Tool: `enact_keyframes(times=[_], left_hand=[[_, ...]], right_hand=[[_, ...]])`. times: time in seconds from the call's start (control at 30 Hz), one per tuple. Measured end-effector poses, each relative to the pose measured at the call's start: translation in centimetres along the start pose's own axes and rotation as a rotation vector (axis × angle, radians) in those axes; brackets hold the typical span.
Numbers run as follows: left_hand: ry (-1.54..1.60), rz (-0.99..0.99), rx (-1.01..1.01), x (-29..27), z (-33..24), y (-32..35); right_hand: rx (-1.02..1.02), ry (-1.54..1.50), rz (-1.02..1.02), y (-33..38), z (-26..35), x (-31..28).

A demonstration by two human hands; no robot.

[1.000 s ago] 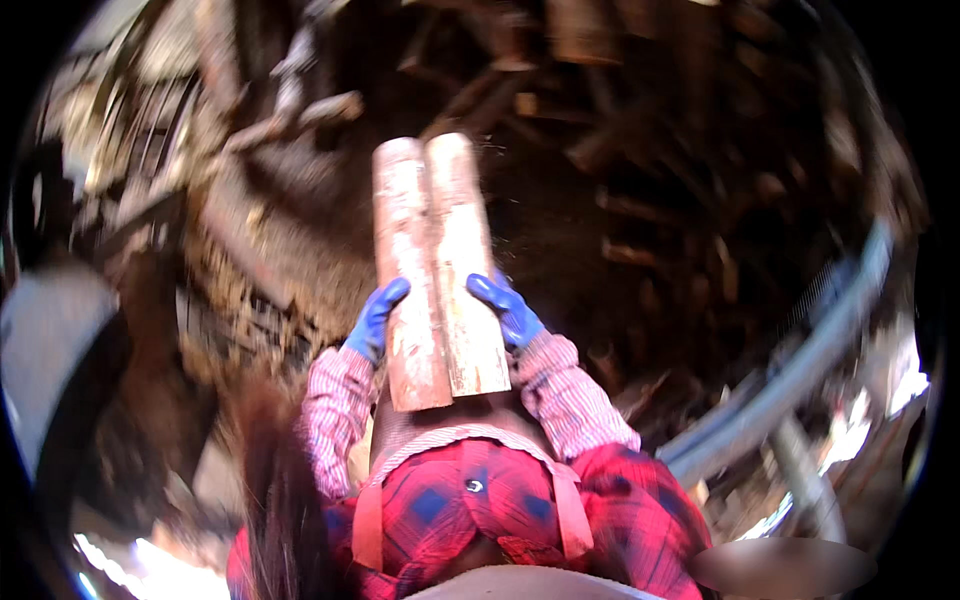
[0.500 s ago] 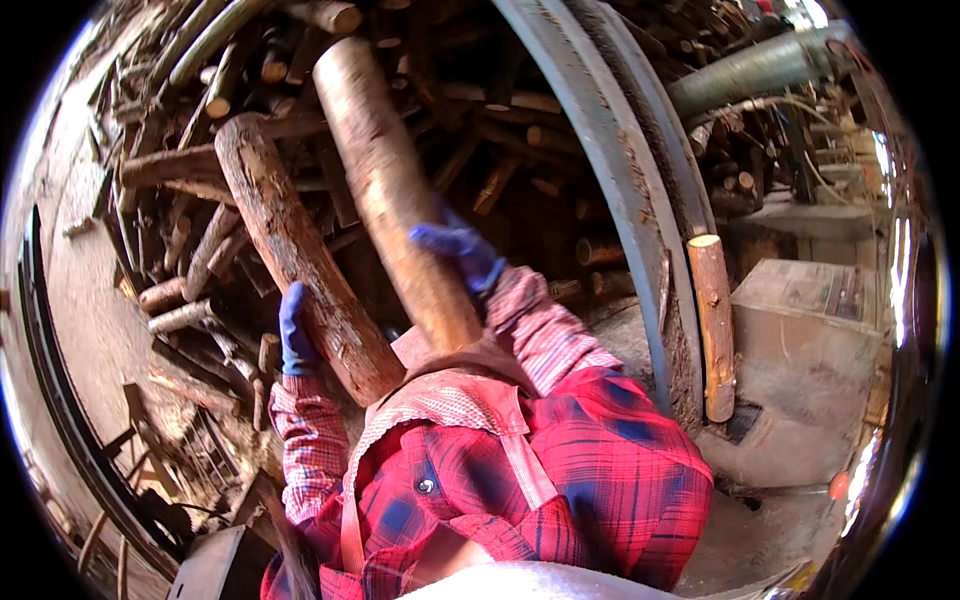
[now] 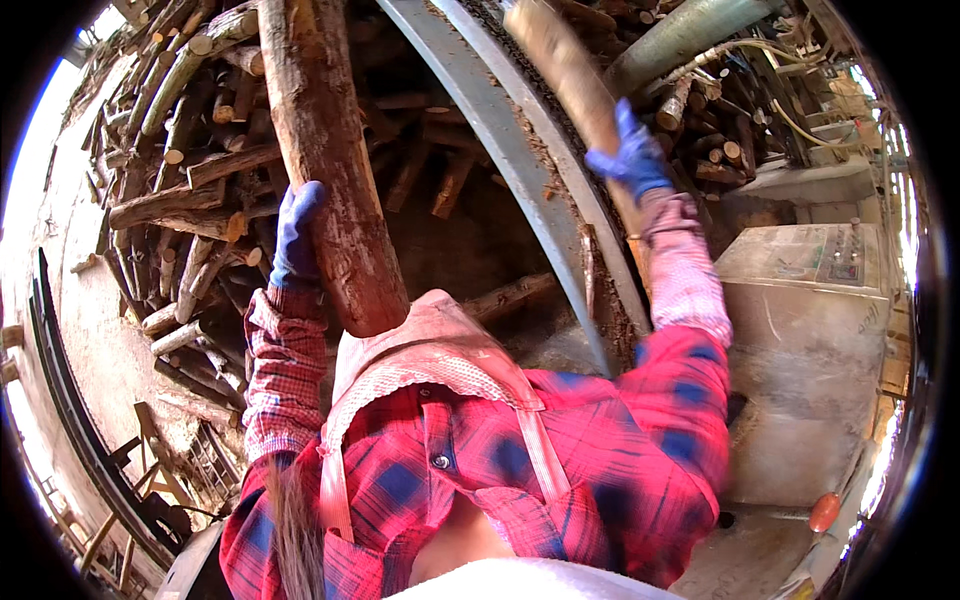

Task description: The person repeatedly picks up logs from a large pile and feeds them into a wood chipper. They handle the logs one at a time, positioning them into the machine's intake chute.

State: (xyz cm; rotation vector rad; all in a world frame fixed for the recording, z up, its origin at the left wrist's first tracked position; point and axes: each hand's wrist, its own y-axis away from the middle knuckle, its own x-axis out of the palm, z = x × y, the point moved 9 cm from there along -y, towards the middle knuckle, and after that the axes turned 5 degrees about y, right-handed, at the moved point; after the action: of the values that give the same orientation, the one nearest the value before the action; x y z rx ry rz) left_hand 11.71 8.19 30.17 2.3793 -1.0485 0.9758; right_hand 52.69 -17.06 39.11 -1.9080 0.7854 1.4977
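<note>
Head view: left blue-gloved hand (image 3: 296,235) curls round the side of a thick brown bark-covered log (image 3: 335,160), near end by the pink cloth apron (image 3: 440,345). Right blue-gloved hand (image 3: 637,165), fingers partly spread, is on a blurred tan round log (image 3: 568,75) beside the grey metal beam (image 3: 495,125); grip: can't tell. Looks like one-log-per-hand handling; next move calls for steady left support.

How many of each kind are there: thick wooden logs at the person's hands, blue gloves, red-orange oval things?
Thick cylindrical wooden logs (reddish-brown log, lighter tan log): 2
Smooth blue gloves (left glove, right glove): 2
Red-orange oval object: 1
Total: 5
</note>
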Motion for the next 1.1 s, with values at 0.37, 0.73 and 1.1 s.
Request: enact_keyframes(times=[0.37,0.73,1.1], left_hand=[[-0.139,0.234,-0.157,6.3,5.6,-2.3],[-0.142,1.021,0.512,27.3,-2.2,-7.9],[-0.278,1.135,-0.739,19.8,34.0,-4.0]], right_hand=[[-0.015,-0.604,-0.640,11.0,7.6,0.1],[-0.120,-2.052,-0.547,16.6,17.5,-12.7],[0.556,-1.533,-0.595,26.8,13.4,5.7]])
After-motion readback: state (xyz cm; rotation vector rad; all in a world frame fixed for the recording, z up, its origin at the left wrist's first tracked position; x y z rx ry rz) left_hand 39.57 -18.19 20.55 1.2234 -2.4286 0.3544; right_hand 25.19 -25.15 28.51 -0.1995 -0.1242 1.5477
